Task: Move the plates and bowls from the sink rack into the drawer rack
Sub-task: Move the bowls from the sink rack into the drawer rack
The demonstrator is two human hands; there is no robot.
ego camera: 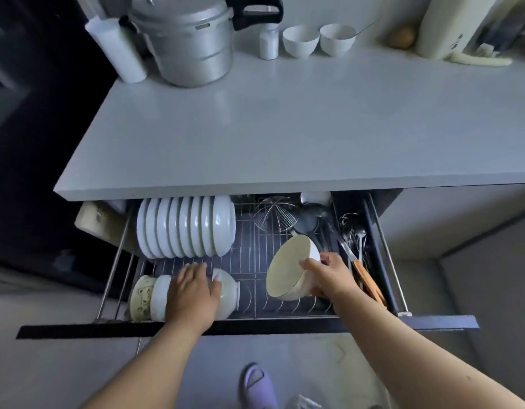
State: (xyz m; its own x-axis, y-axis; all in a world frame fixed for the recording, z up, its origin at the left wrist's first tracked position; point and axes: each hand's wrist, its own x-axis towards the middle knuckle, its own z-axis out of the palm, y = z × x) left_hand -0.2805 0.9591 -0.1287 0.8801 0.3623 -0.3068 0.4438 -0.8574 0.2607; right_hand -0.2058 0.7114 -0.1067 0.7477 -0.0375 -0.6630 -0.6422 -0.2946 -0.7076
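Observation:
The wire drawer rack (pixel 249 246) is pulled out below the counter. Several white plates (pixel 186 227) stand upright in a row at its back left. At the front left a row of bowls lies on its side: a patterned bowl (pixel 140 298), a white bowl (pixel 159 296), and another white bowl (pixel 228 293) under my left hand (pixel 193 293), whose fingers curl over it. My right hand (pixel 326 276) grips the rim of a cream bowl (pixel 287 267), tilted on edge over the rack's right half.
A wire strainer (pixel 276 214) and ladles lie at the rack's back right; utensils (pixel 358 252) fill the side compartment. On the counter (pixel 284 128) stand a pressure cooker (pixel 190 39), a roll, a small bottle and two white bowls (pixel 318 39). The drawer front (pixel 78 330) juts out.

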